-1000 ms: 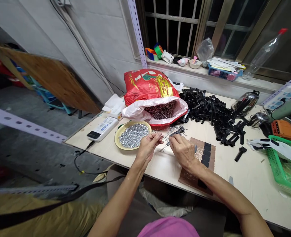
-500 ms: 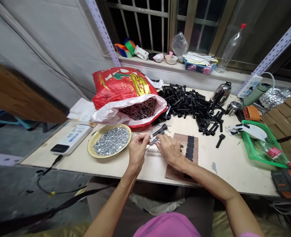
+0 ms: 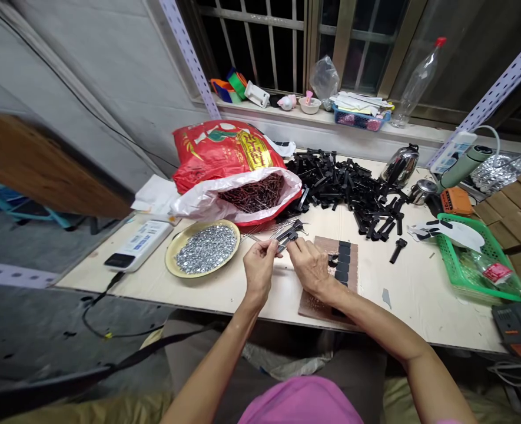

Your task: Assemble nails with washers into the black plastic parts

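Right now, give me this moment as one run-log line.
left hand: beside yellow bowl, grip unclear; right hand: near brown board, grip unclear; yellow bowl: holds silver pieces; red bag: mouth open; black parts: heaped

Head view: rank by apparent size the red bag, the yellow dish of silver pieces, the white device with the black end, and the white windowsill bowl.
1. Red bag
2. Yellow dish
3. White device
4. White windowsill bowl; it sits farther from the camera, so true size is unsure
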Motion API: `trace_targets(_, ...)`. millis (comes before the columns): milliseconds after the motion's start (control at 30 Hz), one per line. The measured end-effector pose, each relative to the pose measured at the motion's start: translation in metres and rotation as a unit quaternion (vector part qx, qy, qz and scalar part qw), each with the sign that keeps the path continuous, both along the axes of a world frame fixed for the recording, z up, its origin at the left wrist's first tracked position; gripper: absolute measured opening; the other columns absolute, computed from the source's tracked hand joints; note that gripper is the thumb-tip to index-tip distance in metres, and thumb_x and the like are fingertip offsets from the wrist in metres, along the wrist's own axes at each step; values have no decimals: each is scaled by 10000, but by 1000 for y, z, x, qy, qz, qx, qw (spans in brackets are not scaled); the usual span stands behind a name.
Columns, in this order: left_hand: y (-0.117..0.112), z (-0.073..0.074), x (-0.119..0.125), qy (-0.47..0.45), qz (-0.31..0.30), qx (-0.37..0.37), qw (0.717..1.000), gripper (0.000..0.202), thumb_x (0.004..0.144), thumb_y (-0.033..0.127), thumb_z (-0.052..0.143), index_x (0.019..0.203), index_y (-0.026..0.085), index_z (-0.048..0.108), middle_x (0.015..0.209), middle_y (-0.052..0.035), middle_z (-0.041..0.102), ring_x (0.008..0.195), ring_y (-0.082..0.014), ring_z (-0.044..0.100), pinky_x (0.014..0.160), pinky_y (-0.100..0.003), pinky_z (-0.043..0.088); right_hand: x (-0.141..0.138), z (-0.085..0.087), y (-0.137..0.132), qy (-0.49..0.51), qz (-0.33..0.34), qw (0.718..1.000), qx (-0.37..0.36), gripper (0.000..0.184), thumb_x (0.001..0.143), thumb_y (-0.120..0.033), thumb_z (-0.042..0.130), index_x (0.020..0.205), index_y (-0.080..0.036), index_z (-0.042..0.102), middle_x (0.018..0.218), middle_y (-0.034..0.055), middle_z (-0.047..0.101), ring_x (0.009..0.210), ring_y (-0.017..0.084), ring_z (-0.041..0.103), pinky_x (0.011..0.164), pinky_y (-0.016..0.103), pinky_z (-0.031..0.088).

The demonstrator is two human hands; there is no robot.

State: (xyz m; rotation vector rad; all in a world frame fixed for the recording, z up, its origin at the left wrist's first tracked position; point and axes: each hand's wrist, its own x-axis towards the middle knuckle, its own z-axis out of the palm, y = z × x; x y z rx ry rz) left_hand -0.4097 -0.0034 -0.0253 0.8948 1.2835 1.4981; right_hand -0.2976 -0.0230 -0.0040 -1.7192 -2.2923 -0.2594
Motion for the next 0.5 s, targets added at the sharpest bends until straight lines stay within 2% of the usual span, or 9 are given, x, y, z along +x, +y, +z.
trace_targets(133,-1,1,0,12,-8,1,1000,329,622,451,709,690,151,592,585,27,566,539,-109,536,571,-257,452,1,-2,2,-2,14,1000,4,223,970,-185,420,847,-192,606,790,35,655,732,129,577,598,245,329)
trace_targets(233,-2,1,-1,21,-15,0,1000,328,627,447,710,701,147,601,590,21,580,542,-112,546,579,-257,450,-1,-1,1,33,-17,998,-58,239,981,-253,414,867,-195,616,823,41,670,729,132,597,569,239,318)
trace_targets(333,-1,0,-1,20,-20,2,1000,321,629,439,713,698,143,607,595,19,586,537,-109,540,581,-256,450,-1,2,-1,71,-39,992,-101,201,973,-309,436,994,-215,612,931,37,676,767,139,619,543,234,314)
trace_targets(400,-1,-1,0,19,-24,4,1000,314,632,433,715,689,144,609,587,25,576,525,-105,529,572,-254,447,0,3,-2,75,-33,992,-96,182,965,-286,449,1048,-223,599,992,39,662,794,135,620,542,231,324)
trace_targets(500,0,-2,3,26,-22,2,999,295,646,420,710,690,143,618,581,27,574,519,-103,529,562,-248,439,3,3,-1,50,-13,996,-74,201,971,-206,421,964,-200,622,942,55,654,785,125,611,576,227,349)
